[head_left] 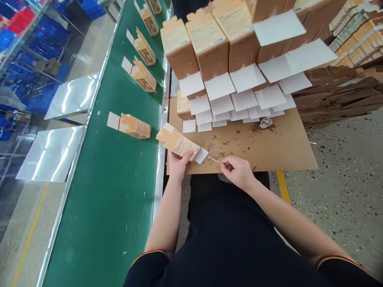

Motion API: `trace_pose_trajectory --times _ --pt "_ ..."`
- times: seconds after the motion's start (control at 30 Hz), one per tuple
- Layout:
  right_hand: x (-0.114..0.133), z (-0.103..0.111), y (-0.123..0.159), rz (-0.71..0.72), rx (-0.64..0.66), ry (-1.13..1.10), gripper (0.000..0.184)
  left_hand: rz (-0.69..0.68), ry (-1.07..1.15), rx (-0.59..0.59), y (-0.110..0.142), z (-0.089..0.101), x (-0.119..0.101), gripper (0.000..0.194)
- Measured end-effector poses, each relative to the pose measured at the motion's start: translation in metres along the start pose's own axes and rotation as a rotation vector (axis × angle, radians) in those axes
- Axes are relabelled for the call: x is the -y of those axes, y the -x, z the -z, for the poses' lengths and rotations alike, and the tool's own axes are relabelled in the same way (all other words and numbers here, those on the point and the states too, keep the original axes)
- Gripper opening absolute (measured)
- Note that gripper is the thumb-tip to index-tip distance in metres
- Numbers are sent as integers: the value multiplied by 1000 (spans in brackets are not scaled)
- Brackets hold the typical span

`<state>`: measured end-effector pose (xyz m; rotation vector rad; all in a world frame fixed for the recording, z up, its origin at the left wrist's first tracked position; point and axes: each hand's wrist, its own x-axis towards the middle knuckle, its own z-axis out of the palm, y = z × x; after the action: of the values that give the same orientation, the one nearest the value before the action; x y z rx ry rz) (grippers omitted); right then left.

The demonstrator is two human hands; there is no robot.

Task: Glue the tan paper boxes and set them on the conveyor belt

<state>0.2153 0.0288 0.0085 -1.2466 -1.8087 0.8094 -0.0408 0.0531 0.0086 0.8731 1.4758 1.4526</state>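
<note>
My left hand (178, 164) holds a small tan carton (178, 143) lying on its side, its white end flap (201, 156) open toward the right. My right hand (237, 171) pinches a thin stick (214, 160) whose tip points at that white flap. Both hands work over the near edge of a brown cardboard sheet (278, 147). Rows of upright tan cartons (209, 44) with white flaps hanging open stand on the far part of the sheet.
A green conveyor belt (113, 191) runs along the left and carries several cartons, the nearest (131, 126) beside the held one. A small dish (265, 122) sits amid brown stains on the sheet. Flattened cartons (338, 95) are stacked at right. Shiny metal plates (50, 153) flank the belt.
</note>
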Motion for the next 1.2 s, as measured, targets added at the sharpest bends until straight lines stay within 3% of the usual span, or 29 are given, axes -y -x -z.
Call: trace_pose_trajectory --times 0.13,0.37,0.6,0.83,1.0,1.2 --pt "-8 -26 -3 53 85 92 24 13 -22 11 0 -1 -5 89" --pt "-16 -28 1 131 189 160 24 -23 -30 3 9 -10 -6 94" --pt "-18 -13 -10 96 27 124 22 -5 -120 13 14 -11 0 87" --pt "-7 15 13 47 -187 44 16 -122 -434 -59 24 -11 12 84" --pt "1 28 28 -4 -219 19 18 -127 -534 -78 25 -7 19 84" --pt "1 22 36 -34 -191 -8 18 -116 -543 -107 23 -12 18 81"
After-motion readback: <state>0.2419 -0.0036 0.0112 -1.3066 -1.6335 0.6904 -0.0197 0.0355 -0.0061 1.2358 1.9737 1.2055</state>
